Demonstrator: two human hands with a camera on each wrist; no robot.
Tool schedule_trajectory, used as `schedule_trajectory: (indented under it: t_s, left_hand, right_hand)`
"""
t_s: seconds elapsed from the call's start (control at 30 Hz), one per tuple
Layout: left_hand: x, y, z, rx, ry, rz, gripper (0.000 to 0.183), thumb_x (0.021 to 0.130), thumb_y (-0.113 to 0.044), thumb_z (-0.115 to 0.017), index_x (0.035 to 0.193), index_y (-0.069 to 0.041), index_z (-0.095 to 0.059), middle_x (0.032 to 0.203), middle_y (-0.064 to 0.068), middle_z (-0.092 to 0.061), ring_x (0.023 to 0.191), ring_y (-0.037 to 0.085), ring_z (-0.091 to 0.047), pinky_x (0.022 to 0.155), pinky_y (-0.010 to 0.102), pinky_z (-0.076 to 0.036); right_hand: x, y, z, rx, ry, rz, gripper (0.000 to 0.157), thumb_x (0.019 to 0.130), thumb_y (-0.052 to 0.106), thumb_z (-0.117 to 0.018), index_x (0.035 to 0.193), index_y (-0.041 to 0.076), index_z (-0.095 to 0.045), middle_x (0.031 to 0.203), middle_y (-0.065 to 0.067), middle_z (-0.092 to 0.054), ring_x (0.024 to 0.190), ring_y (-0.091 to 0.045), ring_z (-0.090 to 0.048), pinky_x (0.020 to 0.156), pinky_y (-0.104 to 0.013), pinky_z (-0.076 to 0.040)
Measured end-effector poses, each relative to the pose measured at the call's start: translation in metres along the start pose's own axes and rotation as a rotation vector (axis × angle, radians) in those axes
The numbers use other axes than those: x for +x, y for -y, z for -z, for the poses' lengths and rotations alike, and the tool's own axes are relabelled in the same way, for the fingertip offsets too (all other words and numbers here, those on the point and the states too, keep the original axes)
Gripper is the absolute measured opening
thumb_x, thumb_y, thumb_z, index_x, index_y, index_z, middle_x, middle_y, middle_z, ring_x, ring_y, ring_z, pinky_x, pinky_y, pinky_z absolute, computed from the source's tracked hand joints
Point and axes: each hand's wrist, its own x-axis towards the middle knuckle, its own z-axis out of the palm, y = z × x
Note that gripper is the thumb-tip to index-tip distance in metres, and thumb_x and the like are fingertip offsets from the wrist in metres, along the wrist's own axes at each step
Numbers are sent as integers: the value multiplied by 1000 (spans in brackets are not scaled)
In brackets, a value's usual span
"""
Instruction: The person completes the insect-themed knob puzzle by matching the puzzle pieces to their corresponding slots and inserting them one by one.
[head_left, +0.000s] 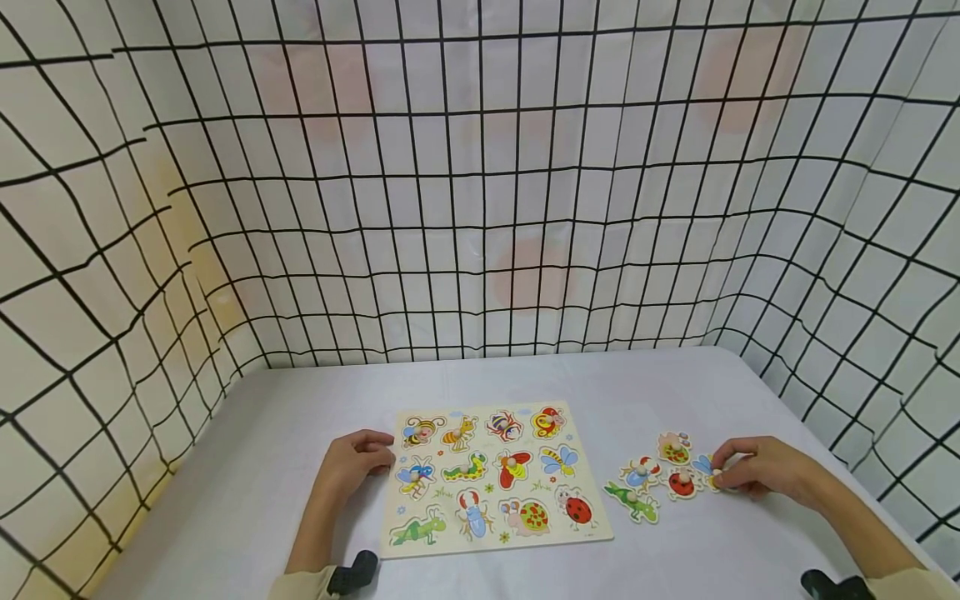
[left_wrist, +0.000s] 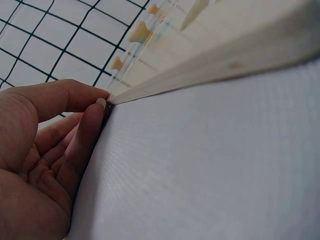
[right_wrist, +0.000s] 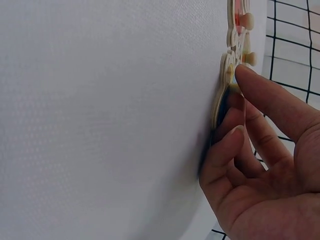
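Right grip: grasping. You've got thumb and fingers pinched on the blue-winged piece, at the right end of the loose cluster, between the board's right edge and the desk's right edge.
Left grip: thumb and a finger touch the left edge of the puzzle board, toward its far corner. Can't tell if you're pinching it or just resting there.
Piece to board: imo this is the one that matters. The board is off to your right grip's left, with the rest of the cluster in between. The lookalike blue-winged picture is by the board's right edge, so your right hand is the nearer one for it too.
Long axis: your fingers cover too much of the held piece to say. The green piece, nearest the board's right edge, slants from far left to near right.
Right wrist view: gives you the piece edge-on, plus knobs standing up from its neighbours. Can't tell if yours is off the desk.
Left wrist view: you get the board's thickness and your fingertips together at its edge.
Head view: only this one gives you the full picture layout.
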Motion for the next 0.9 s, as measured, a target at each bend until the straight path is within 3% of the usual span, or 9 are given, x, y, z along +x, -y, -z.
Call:
schedule_trajectory:
  t_s: [0.43,0.9]
  left_hand:
    - [2,1,0,3,-3,14,28,83,-9,-75,111,-4,-73,88,7,-70,75,18,-63,69,24,-54]
    - [3,2,-2,5,-7,10,28,83,-10,-76,111,-5,-74,87,6,-70,74,18,-63,69,25,-54]
  right_hand:
    - [5,-8,-3,-55,-53,26,29,86,27,-79,100,5,-71,70,3,-59,65,-13,-53,58,-28,-44]
    - [5,-5,-4,-74,-87,-2,27,84,27,-80,97,6,-72,74,3,-64,69,-15,-56,59,-30,-46]
